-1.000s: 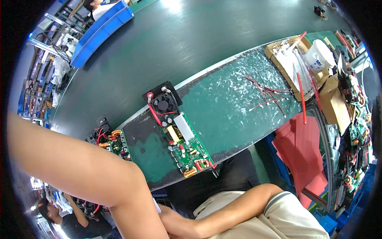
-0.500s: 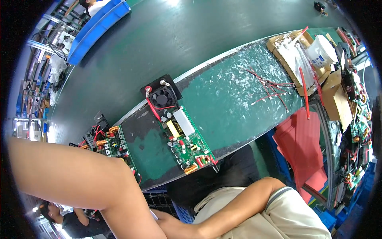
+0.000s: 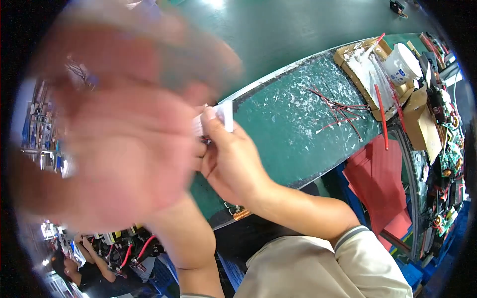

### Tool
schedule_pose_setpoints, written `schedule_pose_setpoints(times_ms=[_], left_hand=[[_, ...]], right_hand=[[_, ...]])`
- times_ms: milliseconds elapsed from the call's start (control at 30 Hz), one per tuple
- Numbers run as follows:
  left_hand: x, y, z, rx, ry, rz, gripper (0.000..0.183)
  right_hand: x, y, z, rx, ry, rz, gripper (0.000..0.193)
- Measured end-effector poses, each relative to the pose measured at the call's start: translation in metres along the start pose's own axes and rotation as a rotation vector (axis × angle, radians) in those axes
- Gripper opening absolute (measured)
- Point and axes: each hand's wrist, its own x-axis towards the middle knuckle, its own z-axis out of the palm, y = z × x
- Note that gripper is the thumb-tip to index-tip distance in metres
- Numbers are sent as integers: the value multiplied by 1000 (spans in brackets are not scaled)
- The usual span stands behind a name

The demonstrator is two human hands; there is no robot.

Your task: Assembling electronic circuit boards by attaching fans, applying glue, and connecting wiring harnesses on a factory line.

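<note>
My left hand (image 3: 129,144) is raised close to the camera and badly smeared by motion, so its fingers cannot be made out. It covers much of the left side of the view. Beside it, my right hand (image 3: 233,159) is closed, its thumb pressing on a flat white paper-like piece (image 3: 226,115). Both hands are over the left part of the green bench (image 3: 283,129). Under my right wrist shows a copper-wound coil (image 3: 242,214) at the edge of the green circuit board, which is otherwise hidden, as is the black fan.
Thin red wires (image 3: 340,109) lie on the white-flecked benchtop. Farther right stand a cardboard tray (image 3: 346,62), a white tub (image 3: 402,64) and a cardboard box (image 3: 420,126). Red sheets (image 3: 375,184) hang below the bench's right end. At lower left, a person (image 3: 94,270) sits near red cables.
My left hand has risen toward the camera and now blocks the fan and board. My right hand has come up from my lap to above the bench, with the white piece in it.
</note>
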Motion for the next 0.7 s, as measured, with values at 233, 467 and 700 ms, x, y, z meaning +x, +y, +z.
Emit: schedule_pose_setpoints(times_ms=[233,467,700], left_hand=[[-58,-17,-82,494,-21,-335,57],[-79,-15,-145,2004,-144,-374,57],[-92,-16,-164,1929,-238,-547,96]], right_hand=[[22,-61,-29,-88,117,-290,44],[9,-90,-119,-650,180,-438,49],[-15,-40,-140,-1002,155,-442,35]])
